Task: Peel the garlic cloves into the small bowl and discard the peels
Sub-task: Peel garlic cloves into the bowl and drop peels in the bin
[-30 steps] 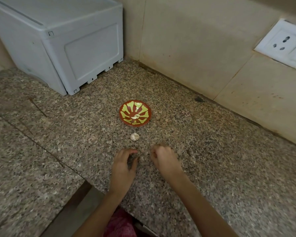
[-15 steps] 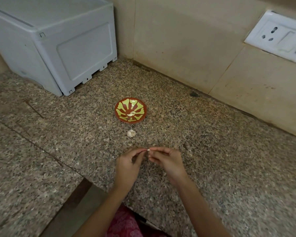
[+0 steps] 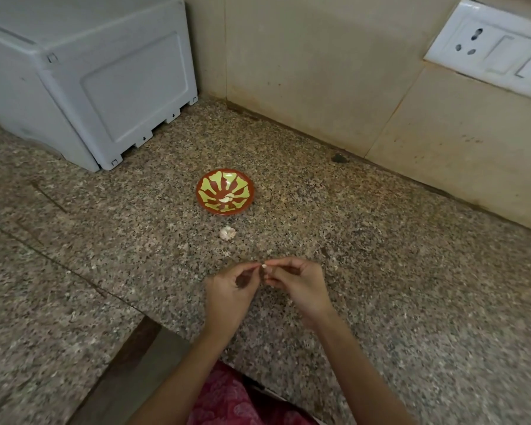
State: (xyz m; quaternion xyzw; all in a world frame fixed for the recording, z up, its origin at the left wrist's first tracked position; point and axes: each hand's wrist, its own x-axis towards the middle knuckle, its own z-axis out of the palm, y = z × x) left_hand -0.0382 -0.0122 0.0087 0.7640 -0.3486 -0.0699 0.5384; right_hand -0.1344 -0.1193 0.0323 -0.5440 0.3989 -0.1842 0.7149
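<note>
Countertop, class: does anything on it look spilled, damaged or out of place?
No clear spill or damage shows. A dark smudge sits where the countertop meets the wall, and a loose garlic piece lies on the stone before the small bowl, outside it. What the smudge is cannot be told.

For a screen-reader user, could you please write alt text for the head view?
The left hand and right hand pinch a small garlic clove between their fingertips above a speckled granite counter. Beyond them sit a piece of garlic and a small red-and-yellow bowl holding a peeled clove.
</note>
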